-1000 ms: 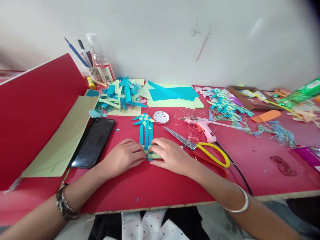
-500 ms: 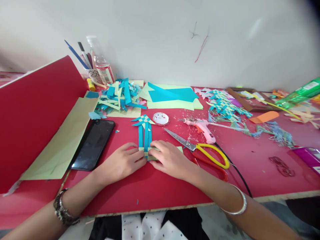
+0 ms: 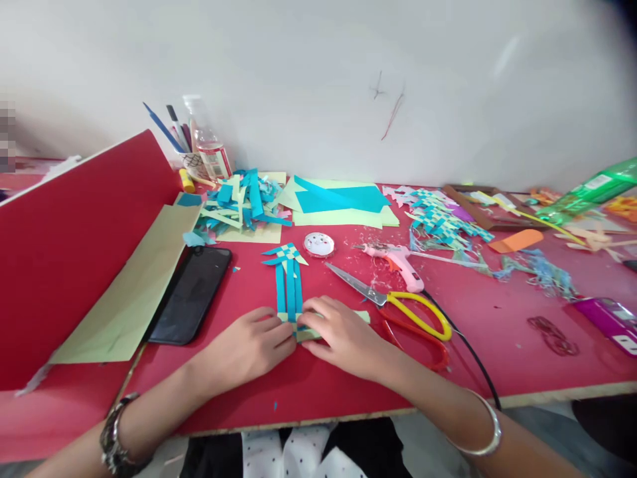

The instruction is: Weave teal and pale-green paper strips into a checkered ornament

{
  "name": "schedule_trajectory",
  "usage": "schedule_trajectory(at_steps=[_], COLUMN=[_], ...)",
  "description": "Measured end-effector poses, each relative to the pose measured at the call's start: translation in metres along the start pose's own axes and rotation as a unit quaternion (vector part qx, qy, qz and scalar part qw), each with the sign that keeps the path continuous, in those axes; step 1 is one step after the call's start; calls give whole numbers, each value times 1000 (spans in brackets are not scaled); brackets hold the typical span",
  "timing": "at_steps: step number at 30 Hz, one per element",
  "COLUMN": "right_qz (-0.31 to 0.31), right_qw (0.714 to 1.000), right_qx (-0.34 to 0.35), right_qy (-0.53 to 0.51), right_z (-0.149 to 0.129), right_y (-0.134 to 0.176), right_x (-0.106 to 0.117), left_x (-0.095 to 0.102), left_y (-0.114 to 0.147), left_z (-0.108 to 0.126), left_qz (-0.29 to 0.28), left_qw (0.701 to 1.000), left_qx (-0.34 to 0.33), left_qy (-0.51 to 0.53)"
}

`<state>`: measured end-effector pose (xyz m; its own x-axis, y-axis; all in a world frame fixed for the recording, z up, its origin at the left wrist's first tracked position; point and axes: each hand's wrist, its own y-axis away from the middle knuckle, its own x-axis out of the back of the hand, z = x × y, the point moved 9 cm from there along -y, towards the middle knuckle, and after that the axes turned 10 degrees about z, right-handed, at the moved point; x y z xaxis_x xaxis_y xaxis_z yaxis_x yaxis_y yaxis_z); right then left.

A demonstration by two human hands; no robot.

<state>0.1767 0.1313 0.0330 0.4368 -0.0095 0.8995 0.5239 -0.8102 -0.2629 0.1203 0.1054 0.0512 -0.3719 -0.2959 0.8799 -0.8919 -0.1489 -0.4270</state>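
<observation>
In the head view, a woven piece of blue and pale green paper strips (image 3: 290,285) lies flat in front of me. Its far end is a checkered weave with pointed tips, and long blue strips run from there towards my hands. My left hand (image 3: 253,344) has its fingers closed at the left side of the near weave. From the right, my right hand (image 3: 346,337) presses and grips the same weave, with a green strip end showing beyond its fingers. The fingers partly hide the near crossing. Scissors (image 3: 415,313) with yellow and red handles lie right of my right hand.
A pink glue gun (image 3: 398,261) with a cord, a round white lid (image 3: 319,245) and a black phone (image 3: 192,295) lie around the work. Paper scraps (image 3: 249,202), paper sheets (image 3: 343,199) and finished woven pieces (image 3: 442,216) line the back. A red board (image 3: 84,252) stands left.
The view has tilted up slightly, so everything sits a little lower. Both hands stay on the woven strips, with only slight finger movement.
</observation>
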Motion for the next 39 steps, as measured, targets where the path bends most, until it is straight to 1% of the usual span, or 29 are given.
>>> schedule_trajectory(at_steps=[3,5,6,8,9,11,13,15,18,22,25,28,31,35,37,39], right_qz=[-16,-14,-6,15,25,36,30,15,5,8,9,9,14,28,33,35], right_qw=[1000,999,999,999,998,999,999,1000,999,998,998,998,998,997,997,997], right_qx=[-10,-19,-24,-31,-31,-27,-17,-4,7,4,5,4,5,11,15,17], right_qy=[-21,-40,-44,-42,-39,-31,-14,14,47,58,66,66,66,66,68,71], right_z=[-3,0,4,12,16,21,23,23,21,21,21,22,23,23,22,22], right_y=[6,4,0,-9,-15,-26,-34,-39,-41,-39,-38,-38,-38,-37,-37,-37], right_x=[6,14,20,29,32,31,23,13,4,3,3,2,1,1,1,1], left_x=[6,11,12,12,9,-2,-18,-37,-54,-60,-65,-69,-63,-35,-23,-16], left_y=[3,3,3,2,1,2,-1,-4,-7,0,6,8,8,8,3,-7], left_z=[8,1,-9,-41,-61,-102,-128,-142,-149,-156,-162,-168,-178,-199,-209,-219], left_qz=[4,6,5,-1,-9,-26,-61,-100,-112,-94,-73,-42,6,80,110,131], left_qw=[1000,999,998,989,979,947,926,915,913,905,894,881,869,856,852,851], left_qx=[6,31,57,145,202,317,371,389,391,408,420,428,440,470,476,477], left_qy=[18,26,29,32,37,38,17,20,42,79,136,197,224,202,188,175])
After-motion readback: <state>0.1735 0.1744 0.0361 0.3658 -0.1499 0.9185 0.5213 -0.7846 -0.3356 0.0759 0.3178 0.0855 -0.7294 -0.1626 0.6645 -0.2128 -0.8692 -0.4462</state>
